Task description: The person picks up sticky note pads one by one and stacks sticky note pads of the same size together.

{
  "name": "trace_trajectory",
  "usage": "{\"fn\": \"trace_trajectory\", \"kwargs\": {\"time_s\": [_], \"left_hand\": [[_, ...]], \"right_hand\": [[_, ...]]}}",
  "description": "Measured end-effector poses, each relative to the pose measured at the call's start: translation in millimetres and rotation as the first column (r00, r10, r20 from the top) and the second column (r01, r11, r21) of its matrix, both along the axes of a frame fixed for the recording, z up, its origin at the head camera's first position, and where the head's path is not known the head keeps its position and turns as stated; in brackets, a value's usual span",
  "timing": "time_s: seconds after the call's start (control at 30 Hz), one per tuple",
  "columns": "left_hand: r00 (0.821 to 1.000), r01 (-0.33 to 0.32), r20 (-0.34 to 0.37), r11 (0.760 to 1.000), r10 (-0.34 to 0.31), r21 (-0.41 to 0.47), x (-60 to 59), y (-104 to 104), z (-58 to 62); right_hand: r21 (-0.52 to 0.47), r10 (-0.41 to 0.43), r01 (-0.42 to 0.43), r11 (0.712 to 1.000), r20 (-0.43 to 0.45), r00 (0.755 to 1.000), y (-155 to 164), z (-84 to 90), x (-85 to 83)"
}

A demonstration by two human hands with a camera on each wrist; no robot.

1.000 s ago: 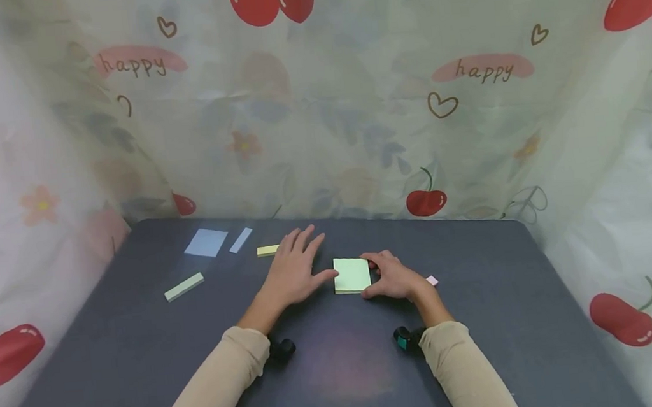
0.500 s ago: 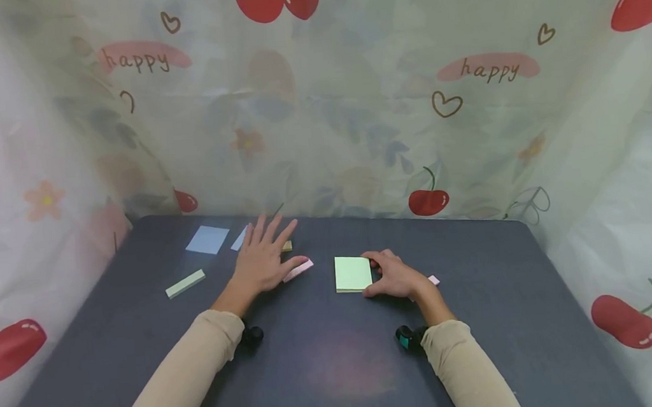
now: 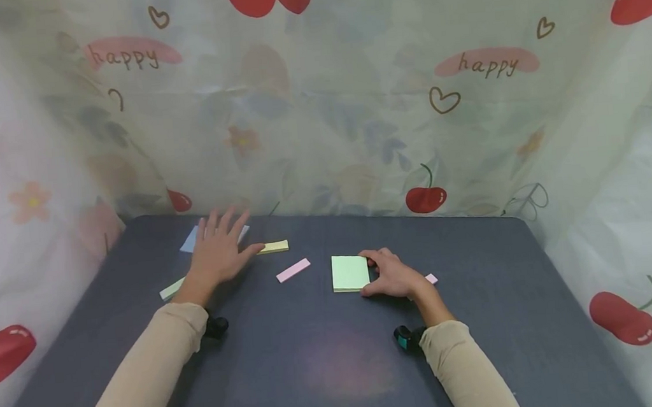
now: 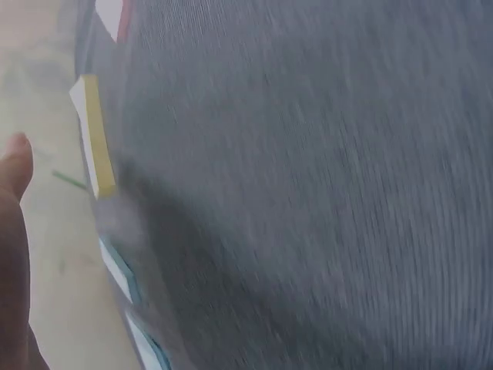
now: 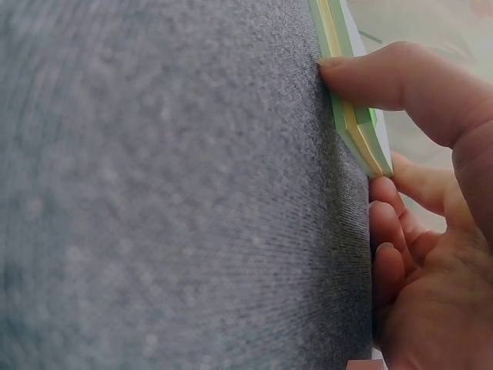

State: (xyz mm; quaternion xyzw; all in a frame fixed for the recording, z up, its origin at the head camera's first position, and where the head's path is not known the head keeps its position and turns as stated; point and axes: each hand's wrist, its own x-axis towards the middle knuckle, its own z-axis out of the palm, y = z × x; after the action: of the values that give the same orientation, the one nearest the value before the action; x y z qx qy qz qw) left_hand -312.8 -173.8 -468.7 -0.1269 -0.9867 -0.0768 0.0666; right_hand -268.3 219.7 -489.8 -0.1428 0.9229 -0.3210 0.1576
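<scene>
Left hand (image 3: 217, 253) moved leftward; right hand (image 3: 392, 275) holds green pad (image 3: 350, 272); curtain (image 3: 487, 66) reads "happy".

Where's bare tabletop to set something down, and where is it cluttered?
Free: the near half of the table between the two forearms, and the right side beyond the right hand. Crowded: the far-left corner, where the left hand hovers among a blue note, yellow strip, green strip and pink strip. The right hand holds the green pad mid-table.
</scene>
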Motion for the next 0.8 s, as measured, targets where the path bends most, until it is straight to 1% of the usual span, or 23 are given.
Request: {"fn": "trace_trajectory", "kwargs": {"time_s": [0.07, 0.13, 0.27, 0.4, 0.6, 0.73, 0.8], "left_hand": [[1.000, -0.009, 0.008, 1.000, 0.009, -0.021, -0.7, -7.5, 0.2], [1.000, -0.016, 0.012, 1.000, 0.017, -0.022, -1.6, -14.4, -1.0], [0.998, -0.051, 0.028, 0.999, 0.051, 0.010, -3.1, -27.0, -7.0], [0.992, -0.099, 0.086, 0.994, 0.095, 0.047, -3.6, -38.8, -11.9], [0.977, -0.159, 0.158, 0.982, 0.142, 0.101, -6.0, -55.3, -14.6], [0.970, -0.183, 0.187, 0.973, 0.156, 0.140, -9.7, -61.1, -15.3], [0.967, -0.187, 0.201, 0.973, 0.157, 0.137, -11.4, -64.2, -16.1]], "right_hand": [[-0.001, 0.001, -0.001, 1.000, 0.000, 1.000, 0.0, 0.3, 0.7], [-0.001, -0.003, 0.003, 1.000, 0.003, 1.000, 0.0, 0.6, 1.2], [0.002, -0.004, 0.004, 1.000, -0.003, 1.000, 0.5, 0.7, 1.3], [0.008, 0.003, -0.003, 1.000, -0.006, 1.000, 0.7, 0.6, 0.3], [0.008, 0.015, -0.014, 1.000, -0.007, 1.000, 0.2, 1.9, -0.2], [0.002, 0.004, -0.004, 1.000, -0.009, 1.000, 1.3, 1.3, -0.2], [0.002, 0.006, -0.006, 1.000, -0.010, 1.000, 1.4, 0.0, -0.4]]}}
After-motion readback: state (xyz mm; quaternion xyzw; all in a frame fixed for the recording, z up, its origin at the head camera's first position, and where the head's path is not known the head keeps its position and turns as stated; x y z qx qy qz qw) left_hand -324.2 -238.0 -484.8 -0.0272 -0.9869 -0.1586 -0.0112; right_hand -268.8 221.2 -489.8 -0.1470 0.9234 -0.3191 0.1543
